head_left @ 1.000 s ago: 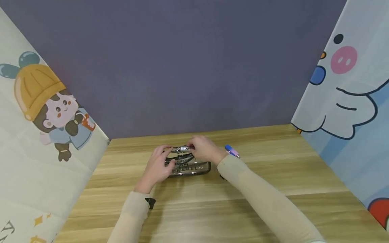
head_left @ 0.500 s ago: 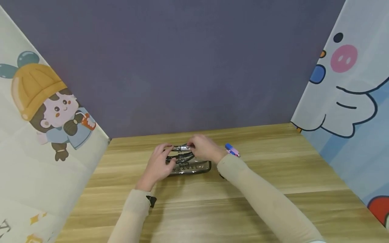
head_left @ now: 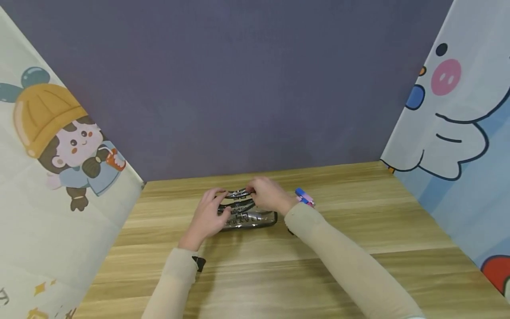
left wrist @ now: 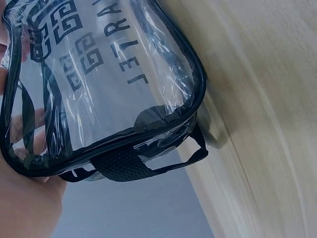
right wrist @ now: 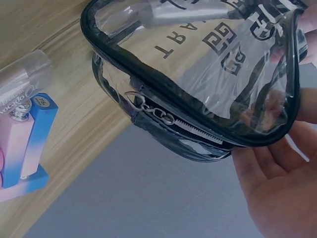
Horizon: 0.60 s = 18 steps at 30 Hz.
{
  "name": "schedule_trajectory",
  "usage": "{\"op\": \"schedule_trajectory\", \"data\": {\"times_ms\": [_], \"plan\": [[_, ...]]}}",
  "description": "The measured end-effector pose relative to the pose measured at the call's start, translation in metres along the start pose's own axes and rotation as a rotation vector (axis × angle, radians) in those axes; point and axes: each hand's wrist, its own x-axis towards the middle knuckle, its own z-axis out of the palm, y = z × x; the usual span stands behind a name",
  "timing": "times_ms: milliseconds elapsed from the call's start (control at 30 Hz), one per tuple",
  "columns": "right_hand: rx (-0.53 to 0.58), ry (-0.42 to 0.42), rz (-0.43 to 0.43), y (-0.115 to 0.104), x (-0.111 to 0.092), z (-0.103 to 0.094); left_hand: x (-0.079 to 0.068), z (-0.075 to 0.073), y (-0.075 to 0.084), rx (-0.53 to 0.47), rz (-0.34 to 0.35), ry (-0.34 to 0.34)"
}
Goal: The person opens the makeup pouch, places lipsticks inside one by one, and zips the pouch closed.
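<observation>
A clear plastic pouch (head_left: pixel 255 219) with black piping and dark TRAVEL lettering stands on the table between the hands. My left hand (head_left: pixel 204 219) grips its left side, thumb nearer me and fingers at the far rim. At the far right rim, my right hand (head_left: pixel 268 195) holds the edge with bent fingers. The left wrist view shows a black strap (left wrist: pixel 121 163) on the pouch's end, and some left fingers through the plastic. A zipper (right wrist: pixel 198 131) with a metal pull (right wrist: pixel 156 113) runs along the side in the right wrist view. Whether the pouch contains anything is unclear.
Right of the pouch lie blue-and-pink boxes (head_left: pixel 304 197). Beside the blue-and-pink box (right wrist: pixel 42 129) in the right wrist view lies a clear lettered tube (right wrist: pixel 25 74). A dark panel (head_left: pixel 255 97) rises behind the wooden table (head_left: pixel 255 274), with printed cloths on both sides.
Both hands stay nearly in place on the pouch. Its far rim has shifted slightly between the fingers, and the silvery glint there has changed. The head view has moved a little.
</observation>
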Motion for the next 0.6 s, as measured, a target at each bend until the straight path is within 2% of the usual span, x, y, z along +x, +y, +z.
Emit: {"op": "schedule_trajectory", "data": {"times_ms": [367,600], "plan": [[0.026,0.082,-0.071,-0.001,-0.013,-0.008,-0.001,-0.004,0.0,0.011,-0.006,-0.005],[0.064,0.132,-0.065,0.009,-0.025,-0.017,-0.002,-0.004,0.004,0.03,-0.002,-0.021]]}}
